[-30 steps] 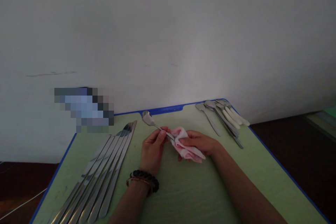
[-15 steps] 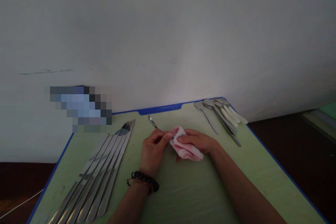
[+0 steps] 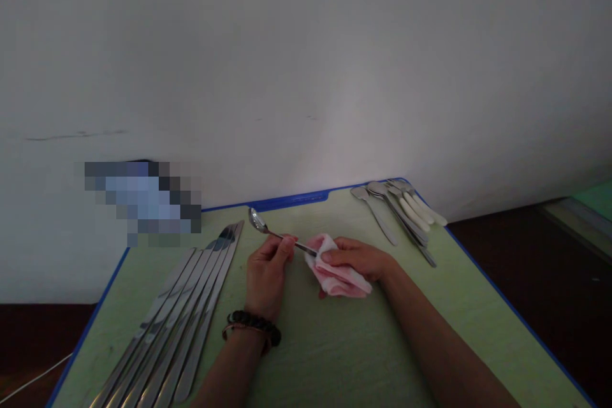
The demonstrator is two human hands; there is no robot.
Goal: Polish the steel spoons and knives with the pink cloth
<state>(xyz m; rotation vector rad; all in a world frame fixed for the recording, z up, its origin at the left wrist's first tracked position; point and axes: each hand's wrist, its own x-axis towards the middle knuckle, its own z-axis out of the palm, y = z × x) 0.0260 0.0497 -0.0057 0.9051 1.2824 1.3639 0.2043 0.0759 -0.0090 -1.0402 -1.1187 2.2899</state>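
Note:
Over the middle of the green table, my left hand (image 3: 268,262) pinches the handle of a shiny metal spoon (image 3: 258,220), whose bowl points up and to the left. My right hand (image 3: 356,257) is closed on a pink and white cloth (image 3: 337,277), folded around the lower end of the spoon's handle. That end is hidden inside the cloth. On the left lies a row of several table knives (image 3: 191,312), the nearest cutlery to my left hand. A dark beaded bracelet (image 3: 253,319) circles my left wrist.
At the back right lie a single spoon (image 3: 377,217), several stacked metal spoons (image 3: 401,220) and several forks with white handles (image 3: 418,207). A blurred-out device (image 3: 143,194) leans on the wall (image 3: 306,76) at the back left. The green table (image 3: 329,350) has a blue edge.
My left hand has slid up and left along the spoon's handle, away from the cloth. More of the spoon's bowl and handle now shows. My right hand stays on the cloth.

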